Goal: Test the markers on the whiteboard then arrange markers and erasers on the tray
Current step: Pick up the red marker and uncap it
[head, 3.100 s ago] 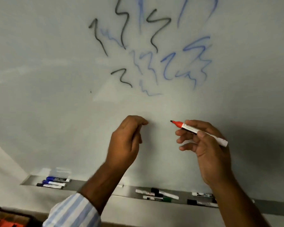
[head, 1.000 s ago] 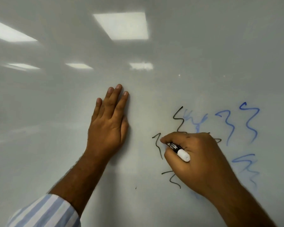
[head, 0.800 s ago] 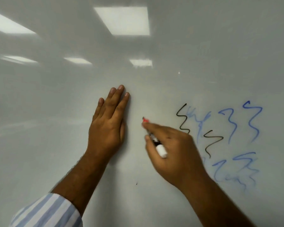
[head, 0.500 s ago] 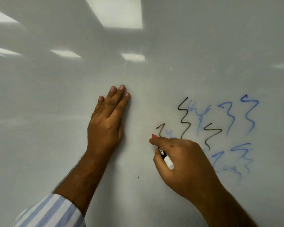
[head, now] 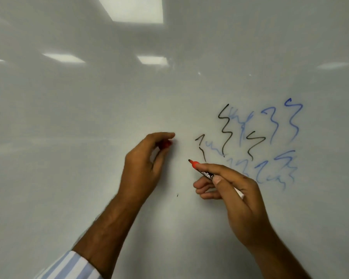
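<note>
We see the whiteboard [head: 69, 158] filling the whole view, its glossy surface carrying pale reflections of ceiling lights [head: 133, 9] along its upper edge. Toward the lower left corner of the board a striped sleeve [head: 69, 266] enters, and from it the forearm rises to the left hand [head: 145, 164], which sits near the middle of the board. We note that its fingers are curled, thumb and forefinger pinching a small red cap [head: 165, 144] close to the board surface. Just below and to the right of this hand lies a tiny dark speck [head: 177, 195] on the board. Further right, the right hand [head: 236, 194] grips the marker [head: 204, 171] between thumb and fingers; the marker is uncapped, with a red collar and a dark nib pointing up and to the left, and its white rear end shows behind the palm. We cannot tell whether the nib touches the board. Above and to the right of this hand we find black squiggles [head: 225, 129] interleaved with blue squiggles [head: 292, 121], the blue ones extending furthest toward the right edge of the board and partly smeared.
</note>
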